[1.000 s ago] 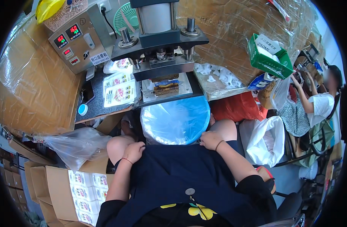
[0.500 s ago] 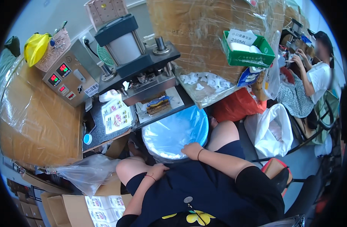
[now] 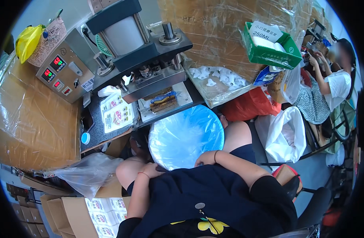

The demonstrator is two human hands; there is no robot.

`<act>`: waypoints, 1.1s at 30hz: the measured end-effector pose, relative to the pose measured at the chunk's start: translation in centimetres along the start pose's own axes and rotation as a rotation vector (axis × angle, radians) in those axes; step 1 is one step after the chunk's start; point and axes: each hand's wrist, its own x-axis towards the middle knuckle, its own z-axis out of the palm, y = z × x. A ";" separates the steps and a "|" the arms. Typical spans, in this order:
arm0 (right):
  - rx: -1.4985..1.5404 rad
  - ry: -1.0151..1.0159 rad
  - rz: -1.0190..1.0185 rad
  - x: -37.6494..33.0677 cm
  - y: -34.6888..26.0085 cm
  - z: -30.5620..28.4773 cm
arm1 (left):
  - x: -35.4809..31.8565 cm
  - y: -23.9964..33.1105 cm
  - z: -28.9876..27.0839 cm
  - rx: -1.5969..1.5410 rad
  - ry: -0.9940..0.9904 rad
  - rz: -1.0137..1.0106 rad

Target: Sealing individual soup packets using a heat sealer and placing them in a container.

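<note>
A round blue tub [image 3: 221, 137] lined with clear plastic stands between my knees. Dark navy apron cloth [image 3: 182, 186] covers my lap and reaches the tub's near rim. At the cloth's left upper edge, my left hand [image 3: 151, 169] is closed on the apron, its fingertips partly hidden. My right hand [image 3: 205, 158] rests at the tub's near right rim, fingers curled in on the apron's edge; the liner is right beside it. Behind the tub, a press machine [image 3: 130, 43] holds a small blue-and-brown piece [image 3: 164, 98] on its plate, out of both hands' reach.
Printed white sheets [image 3: 117, 115] and a small blue-capped round container [image 3: 85, 138] lie left of the press. White plastic spouts [image 3: 217, 77] cover a ledge at right, below a green box [image 3: 269, 53]. White sack [image 3: 283, 137] and seated person [image 3: 328, 83] are farther right.
My left hand has moved left and slightly forward to the apron's edge. My right hand has shifted a little right. The apron's upper edge sits higher against the tub, and the view has shifted slightly.
</note>
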 end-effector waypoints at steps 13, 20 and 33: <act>-0.626 1.395 0.063 -11.4 -5.5 -26.3 | -11.2 2.6 -20.8 -0.108 1.545 0.134; -0.460 1.263 0.198 -8.8 -2.6 -25.5 | -9.6 1.8 -14.8 0.154 1.253 -0.102; 0.527 1.347 -0.374 -10.2 -9.4 -19.1 | -10.5 7.2 -13.8 -1.182 1.017 0.526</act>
